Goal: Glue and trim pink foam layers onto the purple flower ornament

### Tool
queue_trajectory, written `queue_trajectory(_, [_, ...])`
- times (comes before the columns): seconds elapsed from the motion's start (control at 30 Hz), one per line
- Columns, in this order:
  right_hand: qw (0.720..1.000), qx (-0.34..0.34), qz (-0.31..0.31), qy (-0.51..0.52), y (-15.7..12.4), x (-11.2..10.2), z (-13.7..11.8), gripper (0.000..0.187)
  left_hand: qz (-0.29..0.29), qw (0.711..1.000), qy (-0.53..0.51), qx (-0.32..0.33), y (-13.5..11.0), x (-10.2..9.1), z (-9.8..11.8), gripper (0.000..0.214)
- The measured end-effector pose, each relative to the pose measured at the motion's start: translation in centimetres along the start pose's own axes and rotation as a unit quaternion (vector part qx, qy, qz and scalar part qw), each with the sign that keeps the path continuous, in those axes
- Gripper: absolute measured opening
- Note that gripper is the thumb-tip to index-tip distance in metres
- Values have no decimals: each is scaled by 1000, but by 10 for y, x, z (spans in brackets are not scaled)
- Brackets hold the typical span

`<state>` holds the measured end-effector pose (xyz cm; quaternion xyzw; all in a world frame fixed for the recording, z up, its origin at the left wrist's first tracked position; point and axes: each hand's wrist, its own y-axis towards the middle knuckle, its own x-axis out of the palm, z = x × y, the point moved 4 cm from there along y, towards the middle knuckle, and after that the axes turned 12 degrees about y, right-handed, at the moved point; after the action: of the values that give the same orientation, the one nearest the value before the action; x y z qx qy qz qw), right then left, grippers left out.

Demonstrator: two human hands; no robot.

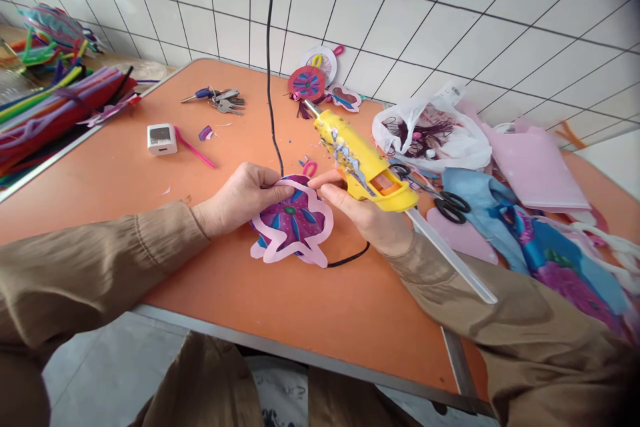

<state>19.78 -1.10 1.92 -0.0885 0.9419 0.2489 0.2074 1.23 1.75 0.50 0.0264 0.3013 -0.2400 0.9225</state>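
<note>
A purple and blue fabric ornament with a wavy pale pink border is low over the orange table in front of me. My left hand pinches its upper left edge between thumb and fingers. A yellow glue gun is held in my right hand, its metal nozzle pointing up and away. From its rear sticks a long clear glue stick. Thumb and forefinger of that hand touch the ornament's upper right edge. Behind the ornament shows a bright pink loop. The glue gun's handle is hidden.
Keys, a white charger and a pink pipe cleaner lie left. Finished-looking ornaments rest by the tiled wall. Black scissors, a plastic bag and blue fabric are right. A black cable hangs ahead.
</note>
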Motion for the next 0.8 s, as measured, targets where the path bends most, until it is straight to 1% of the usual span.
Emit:
queue_trajectory(0.07, [1000, 9, 1, 0, -1, 1, -1, 18, 3, 1000, -10, 8, 0, 0, 0, 35])
queue_trajectory(0.13, [1000, 21, 3, 22, -2, 3, -3, 19, 6, 1000, -19, 15, 0, 0, 0, 39])
queue_trajectory(0.27, [995, 49, -3, 84, -4, 9, -4, 24, 3, 999, -35, 21, 1, -1, -2, 33])
queue_trajectory(0.37, [992, 45, 10, 120, -5, 10, -3, 24, 9, 998, -55, 27, 3, -1, -4, 32])
queue_trajectory(0.47, [988, 40, 6, 149, -7, 10, 0, 23, 27, 997, -62, 44, 5, -3, -6, 32])
queue_trajectory(0.53, [989, 37, -4, 143, -8, 10, 0, 20, 45, 995, -66, 54, 6, -5, -8, 33])
queue_trajectory(0.6, [992, 13, -9, 127, -8, 8, -2, 17, 59, 994, -74, 59, 7, -7, -10, 33])
queue_trajectory(0.7, [996, -39, 0, 86, -8, 6, -8, 10, 69, 992, -91, 56, 8, -9, -11, 35])
queue_trajectory(0.8, [998, -49, 8, 41, -8, 6, -9, 5, 85, 990, -99, 61, 8, -11, -11, 35])
